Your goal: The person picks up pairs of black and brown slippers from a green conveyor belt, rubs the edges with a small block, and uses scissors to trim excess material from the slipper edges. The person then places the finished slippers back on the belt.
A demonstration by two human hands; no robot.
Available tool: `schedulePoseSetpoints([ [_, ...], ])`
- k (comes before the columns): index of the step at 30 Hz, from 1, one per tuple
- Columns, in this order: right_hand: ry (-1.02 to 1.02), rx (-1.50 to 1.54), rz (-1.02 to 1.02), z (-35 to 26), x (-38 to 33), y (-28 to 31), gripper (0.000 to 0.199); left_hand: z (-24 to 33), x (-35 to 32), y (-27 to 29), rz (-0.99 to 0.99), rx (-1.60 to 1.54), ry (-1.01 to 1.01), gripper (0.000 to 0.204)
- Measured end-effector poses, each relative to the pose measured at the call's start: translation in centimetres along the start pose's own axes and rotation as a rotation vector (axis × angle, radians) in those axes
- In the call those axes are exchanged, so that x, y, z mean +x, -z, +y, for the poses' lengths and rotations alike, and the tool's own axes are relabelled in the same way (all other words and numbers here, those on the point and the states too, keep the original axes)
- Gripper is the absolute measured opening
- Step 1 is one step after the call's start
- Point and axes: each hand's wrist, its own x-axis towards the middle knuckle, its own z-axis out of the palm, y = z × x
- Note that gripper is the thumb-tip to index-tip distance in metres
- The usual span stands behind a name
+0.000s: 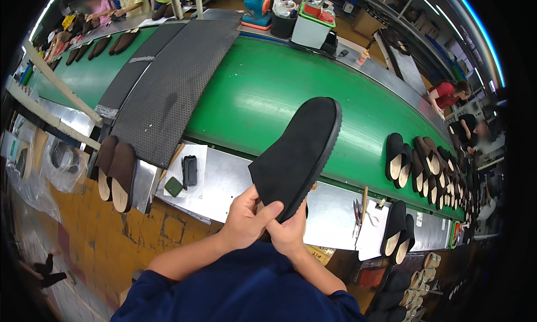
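A black clog [299, 146] with a thick ridged sole is held up in front of me, tilted, toe pointing away and its upper facing me. My left hand [246, 218] grips it at the heel opening, fingers partly hidden inside or behind it. My right hand [288, 227] wraps round the heel end from below, its thumb on the side. To the right, a pair of black clogs [396, 227] stands on the metal ledge [330, 215]. On the left, a brown pair [117, 174] rests by a dark textured mat [173, 81].
A green conveyor belt [251, 81] crosses ahead, with many clogs [425, 165] at its right. Paper with a black device [189, 171] and a green box [173, 186] lies left. A clipboard [373, 227] lies right. Behind the belt stand a white basket [310, 31] and a tape dispenser [258, 8]. Other people work farther off.
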Motion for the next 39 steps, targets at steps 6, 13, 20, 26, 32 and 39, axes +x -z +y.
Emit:
schedulePoseSetpoints([
  [6, 0.234, -0.056, 0.017, 1.1, -0.1, 0.7, 0.085, 1.3, 0.3, -0.4, 0.107, -0.167, -0.044, 0.031],
  [13, 0.608, -0.313, 0.234, -1.8, 0.8, 2.8, 0.024, 2.4, -0.3, -0.4, 0.124, -0.091, 0.131, 0.034],
  [20, 0.591, -0.508, 0.17, -2.3, 1.2, 1.9, 0.029, 2.1, -1.8, -0.2, 0.107, -0.231, 0.47, 0.028],
  [26, 0.582, -0.498, 0.245, -1.5, 0.5, 2.3, 0.027, 2.8, -2.7, -0.1, 0.134, -0.241, 0.591, 0.032],
  [32, 0.608, -0.549, 0.168, -2.7, 0.5, 2.5, 0.024, 2.5, -3.1, 0.3, 0.104, -0.231, 0.589, 0.036],
  [39, 0.537, -0.556, 0.183, -3.2, 0.7, 2.6, 0.025, 2.7, -3.0, 0.4, 0.055, -0.285, 0.57, 0.037],
])
